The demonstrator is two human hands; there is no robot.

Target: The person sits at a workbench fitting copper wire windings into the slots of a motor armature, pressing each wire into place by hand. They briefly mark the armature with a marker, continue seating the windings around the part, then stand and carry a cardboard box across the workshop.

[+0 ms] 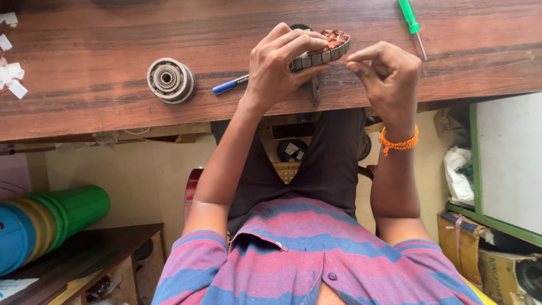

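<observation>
Grip first: our left hand (280, 65) had curled over the stator (323, 49), fingers wrapped across its top and thumb under, clamped tight so the ring stood tilted on edge w/ its copper windings facing up, prob. to keep the slots where we could see them. Our right hand (387, 76) sat just beside the stator's right end, thumb and forefinger pinched nearly closed; whether a thin wire ran between them we couldn't tell, too small. Both wrists rested near the counter (84, 96) edge, which steadied the fine work.

The stator stayed close to that near edge, partly raised off the wood. A grey metal piece (315, 90) stuck out below it; what it was we couldn't make out.

A rotor (170, 80) lay flat well to the left, out of the way. A blue pen (230, 85) lay between rotor and left hand, and a green screwdriver (412, 25) past the right hand, both within reach. White scraps (11, 76) sat at the far left.
</observation>
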